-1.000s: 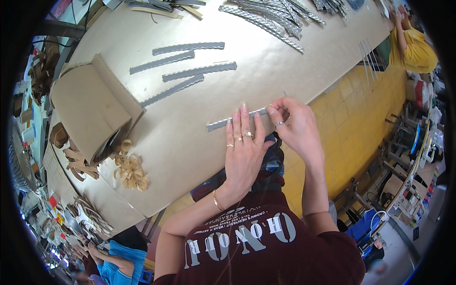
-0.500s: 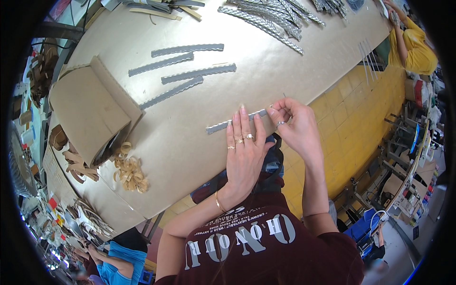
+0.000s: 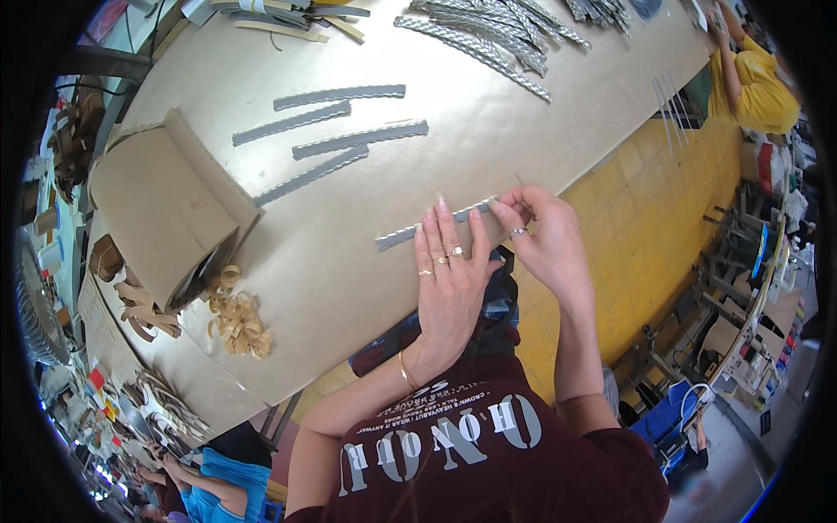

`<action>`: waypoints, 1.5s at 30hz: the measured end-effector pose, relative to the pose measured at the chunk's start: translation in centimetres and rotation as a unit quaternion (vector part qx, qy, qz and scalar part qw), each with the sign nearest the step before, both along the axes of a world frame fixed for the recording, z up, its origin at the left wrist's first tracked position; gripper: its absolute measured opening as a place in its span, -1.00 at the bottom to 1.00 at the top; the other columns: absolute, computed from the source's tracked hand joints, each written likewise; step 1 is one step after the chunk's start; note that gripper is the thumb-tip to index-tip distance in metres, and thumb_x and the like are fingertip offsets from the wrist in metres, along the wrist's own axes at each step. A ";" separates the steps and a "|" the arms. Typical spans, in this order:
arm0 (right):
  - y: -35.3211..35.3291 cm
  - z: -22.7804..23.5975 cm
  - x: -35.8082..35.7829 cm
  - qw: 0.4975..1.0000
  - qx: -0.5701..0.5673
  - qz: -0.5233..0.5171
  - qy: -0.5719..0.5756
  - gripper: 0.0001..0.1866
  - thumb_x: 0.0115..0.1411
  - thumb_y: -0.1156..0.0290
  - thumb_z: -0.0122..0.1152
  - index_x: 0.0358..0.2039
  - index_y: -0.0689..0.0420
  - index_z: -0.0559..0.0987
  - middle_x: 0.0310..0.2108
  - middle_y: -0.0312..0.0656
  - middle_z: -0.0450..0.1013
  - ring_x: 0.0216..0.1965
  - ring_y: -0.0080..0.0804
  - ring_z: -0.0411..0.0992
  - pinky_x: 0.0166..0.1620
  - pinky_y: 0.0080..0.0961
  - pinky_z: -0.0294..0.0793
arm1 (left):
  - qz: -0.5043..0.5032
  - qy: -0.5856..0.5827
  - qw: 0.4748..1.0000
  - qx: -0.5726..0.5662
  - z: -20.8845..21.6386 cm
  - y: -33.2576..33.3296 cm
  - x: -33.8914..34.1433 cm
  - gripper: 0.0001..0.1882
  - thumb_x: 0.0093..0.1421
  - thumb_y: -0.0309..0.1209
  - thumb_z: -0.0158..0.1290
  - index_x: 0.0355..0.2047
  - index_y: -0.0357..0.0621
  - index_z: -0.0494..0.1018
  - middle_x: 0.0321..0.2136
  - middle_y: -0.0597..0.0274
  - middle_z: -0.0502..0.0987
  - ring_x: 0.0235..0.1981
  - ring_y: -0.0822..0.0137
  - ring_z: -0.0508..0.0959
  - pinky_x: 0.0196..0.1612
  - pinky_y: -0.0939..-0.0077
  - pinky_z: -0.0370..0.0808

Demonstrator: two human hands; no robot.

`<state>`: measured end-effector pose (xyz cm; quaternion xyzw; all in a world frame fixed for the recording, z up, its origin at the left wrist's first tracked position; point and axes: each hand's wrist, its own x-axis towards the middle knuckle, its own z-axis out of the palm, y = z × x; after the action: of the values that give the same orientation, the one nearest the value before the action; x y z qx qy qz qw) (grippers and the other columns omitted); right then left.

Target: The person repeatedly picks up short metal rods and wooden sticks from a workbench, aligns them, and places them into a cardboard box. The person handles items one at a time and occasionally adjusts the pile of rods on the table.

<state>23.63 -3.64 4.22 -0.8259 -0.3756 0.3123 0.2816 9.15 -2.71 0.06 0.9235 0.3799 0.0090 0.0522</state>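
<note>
A grey strip with a braided silvery edge (image 3: 397,237) lies on the table near its front edge. My left hand (image 3: 452,270) rests flat across the strip, fingers stretched out and pressing it down. At the strip's right end, my right hand (image 3: 549,235) is closed in a pinch, thumb and index finger at the tip. A thin point sticks up just beyond these fingers; what it belongs to is too small to tell. Farther back lie several similar grey strips (image 3: 359,139), set apart in a loose group.
Bundles of braided silvery strips (image 3: 488,35) lie at the table's far side. An open cardboard box (image 3: 166,205) rests at the left, with curled tan strips (image 3: 240,322) by its mouth. A person in yellow (image 3: 760,87) is at the far right, another in blue (image 3: 227,484) at the lower left.
My hands stay almost in place over the strip, with only a slight shift of the right fingers. The whole view has moved a little.
</note>
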 end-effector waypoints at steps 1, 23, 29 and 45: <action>0.0 0.0 0.0 1.000 0.002 0.007 -0.001 -0.82 0.23 0.42 0.27 -0.35 0.29 0.55 -0.46 -0.04 0.50 -0.46 -0.21 0.49 -0.33 -0.35 0.47 | -0.001 -0.001 1.000 0.000 0.0 0.0 0.0 -0.17 0.10 0.13 0.15 0.28 -0.05 0.25 0.29 -0.36 0.20 0.33 -0.15 0.25 0.37 0.05 0.18; -0.1 -1.8 -1.3 0.995 0.017 -0.004 -0.094 -0.87 0.26 0.43 0.20 -0.32 0.22 0.49 -0.36 -0.07 0.47 -0.33 -0.08 0.47 -0.24 -0.18 0.40 | -0.005 0.002 1.000 0.007 -0.3 0.0 0.0 -0.16 0.12 0.12 0.14 0.29 -0.08 0.23 0.30 -0.40 0.17 0.33 -0.19 0.23 0.37 0.00 0.14; -1.1 -2.2 -0.8 0.986 0.107 -0.045 -0.121 -0.91 0.23 0.54 0.21 -0.26 0.23 0.52 -0.35 -0.06 0.44 -0.34 -0.17 0.46 -0.29 -0.24 0.47 | -0.007 0.005 1.000 0.007 -0.3 -0.1 0.0 -0.15 0.10 0.11 0.17 0.29 -0.09 0.25 0.30 -0.41 0.16 0.33 -0.20 0.23 0.38 -0.02 0.11; -3.3 -4.1 -2.9 0.919 0.098 0.070 -0.376 -0.44 0.07 0.67 0.20 0.03 -0.23 0.64 -0.14 -0.24 0.40 -0.17 -0.28 0.41 -0.14 -0.30 0.32 | 0.030 -0.044 0.996 -0.072 -0.2 1.1 -5.1 -0.04 0.11 0.18 0.12 0.37 -0.15 0.16 0.37 -0.11 0.15 0.39 0.04 0.15 0.41 -0.02 -0.07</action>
<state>20.77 -6.92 0.10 -0.8225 -0.5392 -0.0407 0.1763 4.06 -1.64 -0.15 0.9041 0.4048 0.0240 0.1349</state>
